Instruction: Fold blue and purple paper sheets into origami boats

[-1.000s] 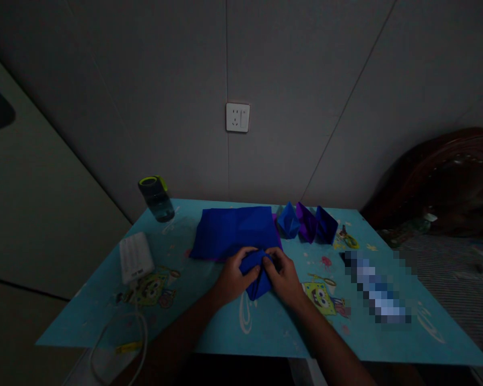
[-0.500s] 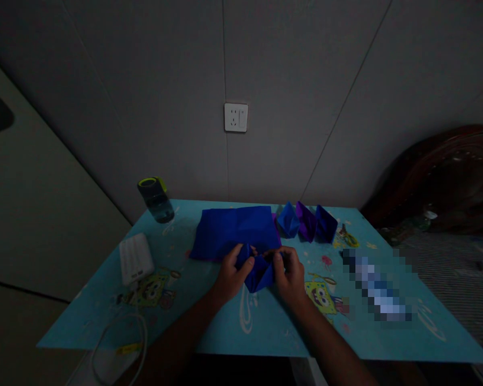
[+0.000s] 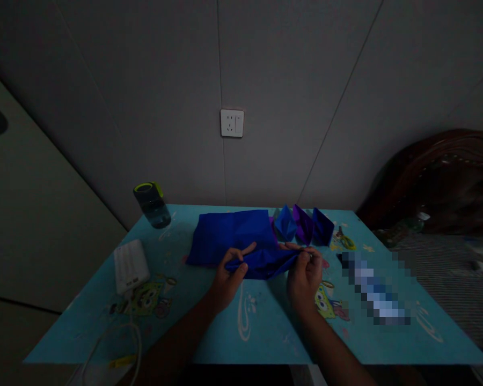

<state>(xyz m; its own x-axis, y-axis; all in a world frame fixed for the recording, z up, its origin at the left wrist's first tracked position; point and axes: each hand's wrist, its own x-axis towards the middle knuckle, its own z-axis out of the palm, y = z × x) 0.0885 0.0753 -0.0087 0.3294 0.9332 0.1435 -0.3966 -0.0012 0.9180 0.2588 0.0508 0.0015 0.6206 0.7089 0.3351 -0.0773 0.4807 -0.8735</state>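
A dark blue folded paper (image 3: 265, 264) stretches between my two hands, creased and drawn out wide above the table. My left hand (image 3: 231, 273) pinches its left end, thumb in front and forefinger extended behind. At the right end, my right hand (image 3: 305, 271) grips the other tip between thumb and fingers. Just behind lies a stack of flat blue sheets (image 3: 233, 230), with a purple edge showing underneath. Three folded paper pieces stand to the right of the stack: a lighter blue one (image 3: 285, 224), a purple one (image 3: 304, 225) and a dark blue one (image 3: 322, 227).
A water bottle (image 3: 153, 206) stands at the back left, with a white power bank (image 3: 131, 266) and its cable (image 3: 139, 343) nearer. Yellow-handled scissors (image 3: 347, 241) and a pixelated long object (image 3: 374, 289) lie on the right of the blue patterned table (image 3: 273, 332).
My hands have moved apart, my right one further right. The blue paper between them has gone from a compact, pointed shape to a wide, stretched one. The view has shifted slightly.
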